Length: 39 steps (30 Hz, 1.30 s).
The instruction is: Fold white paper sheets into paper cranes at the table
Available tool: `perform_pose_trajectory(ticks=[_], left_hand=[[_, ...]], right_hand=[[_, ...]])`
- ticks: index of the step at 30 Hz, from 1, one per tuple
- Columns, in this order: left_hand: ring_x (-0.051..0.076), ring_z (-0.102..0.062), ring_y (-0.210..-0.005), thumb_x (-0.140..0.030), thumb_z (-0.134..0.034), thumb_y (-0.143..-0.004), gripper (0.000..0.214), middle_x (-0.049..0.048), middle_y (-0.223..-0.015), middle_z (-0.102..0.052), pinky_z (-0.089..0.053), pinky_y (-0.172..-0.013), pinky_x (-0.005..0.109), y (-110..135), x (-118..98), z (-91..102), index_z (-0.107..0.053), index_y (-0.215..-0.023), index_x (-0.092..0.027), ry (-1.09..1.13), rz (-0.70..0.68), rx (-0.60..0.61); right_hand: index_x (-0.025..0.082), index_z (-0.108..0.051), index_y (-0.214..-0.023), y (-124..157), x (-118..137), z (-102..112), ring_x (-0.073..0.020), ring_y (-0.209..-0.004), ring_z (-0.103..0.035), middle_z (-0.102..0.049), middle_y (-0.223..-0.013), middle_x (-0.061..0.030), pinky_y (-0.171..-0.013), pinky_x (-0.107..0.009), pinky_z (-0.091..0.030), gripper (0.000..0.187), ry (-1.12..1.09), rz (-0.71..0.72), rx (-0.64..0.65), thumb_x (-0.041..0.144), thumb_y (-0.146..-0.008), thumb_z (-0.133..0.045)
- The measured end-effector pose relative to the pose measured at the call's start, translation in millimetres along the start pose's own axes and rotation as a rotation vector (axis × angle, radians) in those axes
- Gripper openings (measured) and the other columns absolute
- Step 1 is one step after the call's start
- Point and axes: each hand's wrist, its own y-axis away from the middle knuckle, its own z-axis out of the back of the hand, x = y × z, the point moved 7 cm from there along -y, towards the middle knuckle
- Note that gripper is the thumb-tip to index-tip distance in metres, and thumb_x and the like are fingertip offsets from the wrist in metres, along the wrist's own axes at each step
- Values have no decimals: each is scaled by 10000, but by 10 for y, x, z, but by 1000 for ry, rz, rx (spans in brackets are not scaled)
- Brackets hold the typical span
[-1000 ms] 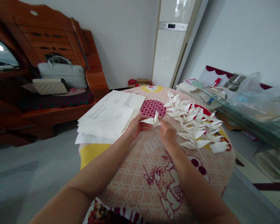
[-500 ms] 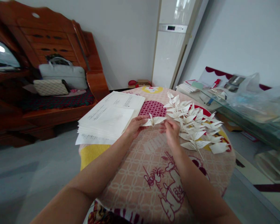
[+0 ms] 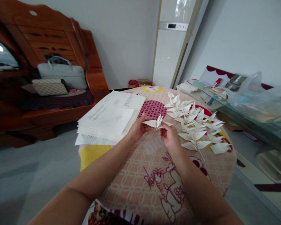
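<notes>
A white paper crane (image 3: 158, 122) with its wings spread is held between my two hands, above the cloth-covered round table (image 3: 128, 184). My left hand (image 3: 140, 127) is closed on the wing at the left. Opposite it, my right hand (image 3: 169, 132) pinches the crane near the base of the other wing, with fingers curled. Just to the right of my right hand, several finished-looking paper cranes (image 3: 193, 135) lie crowded in rows. Beyond my left forearm rests a thick stack of white paper sheets (image 3: 105, 117), some of them printed.
A glass-topped table (image 3: 241, 120) at the right bears plastic bags (image 3: 250, 90), papers and a red item. On the left, a carved wooden sofa (image 3: 53, 34) holds a grey bag (image 3: 63, 75) and a quilted purse (image 3: 49, 87). A tall white cabinet-like unit (image 3: 170, 56) stands behind.
The paper crane has shifted slightly right and turned in my hands. My right hand has moved in from the wing tip towards the crane's body.
</notes>
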Motion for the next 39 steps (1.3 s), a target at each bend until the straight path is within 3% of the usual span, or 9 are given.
perform_pose_trajectory(ticks=[3, 7, 11, 15, 23, 28, 33, 39], left_hand=[[163, -663, -646, -627, -739, -749, 520, 81, -762, -712, -579, -627, 285, 11, 37, -31, -723, -879, -124, -14, 17, 30], [119, -626, -609, -480, -904, -587, 468, 34, -723, -683, -532, -576, 230, 66, 84, -113, -713, -816, -119, -136, -24, 63], [104, -609, -562, -399, -916, -567, 402, 31, -658, -670, -500, -542, 211, 71, 134, -76, -688, -717, -105, -144, -35, -44], [97, -584, -502, -301, -886, -607, 298, 25, -602, -655, -469, -480, 199, 46, 151, 16, -662, -649, -108, -135, -13, -149], [74, -555, -455, -147, -761, -735, 113, 34, -577, -647, -453, -460, 174, 44, 219, -6, -685, -689, -75, -55, 63, -153], [43, -506, -449, -99, -724, -787, 118, 18, -586, -625, -416, -444, 140, 79, 276, -124, -652, -693, -90, 127, 139, -128], [43, -474, -435, -163, -564, -954, 253, 2, -546, -538, -411, -419, 123, 148, 338, -252, -615, -714, -99, 296, 266, -111], [36, -469, -442, -145, -549, -967, 207, -16, -556, -518, -414, -422, 97, 143, 334, -266, -623, -778, -106, 390, 244, -133]], right_hand=[[167, -591, -609, 1, 11, 41, -97, -311, -462, -575, -436, 19, -288, -209, -310, 216, -13, -4, -66, 295, -675, -752], [168, -600, -607, 16, 10, 41, -102, -311, -462, -571, -429, 19, -293, -210, -289, 196, -18, 0, -86, 292, -664, -739], [168, -623, -628, 20, -27, 26, -108, -333, -484, -591, -451, 16, -320, -217, -306, 183, 9, -15, -71, 300, -657, -747], [176, -620, -618, 15, -67, 19, -106, -345, -483, -586, -457, 25, -335, -225, -303, 199, 23, -30, -50, 310, -648, -764], [178, -633, -622, 25, -100, -20, -108, -371, -481, -583, -463, 31, -349, -233, -308, 182, 14, -56, -19, 293, -632, -773], [179, -597, -613, 55, -99, -71, -78, -364, -440, -539, -466, 55, -337, -214, -298, 223, -49, -36, -9, 308, -650, -775], [202, -523, -631, 62, -136, -114, -57, -358, -375, -476, -470, 84, -339, -198, -274, 277, -142, -99, 74, 329, -701, -759], [214, -455, -609, 74, -122, -133, -54, -359, -348, -420, -475, 92, -346, -198, -265, 331, -134, -122, 77, 351, -741, -726]])
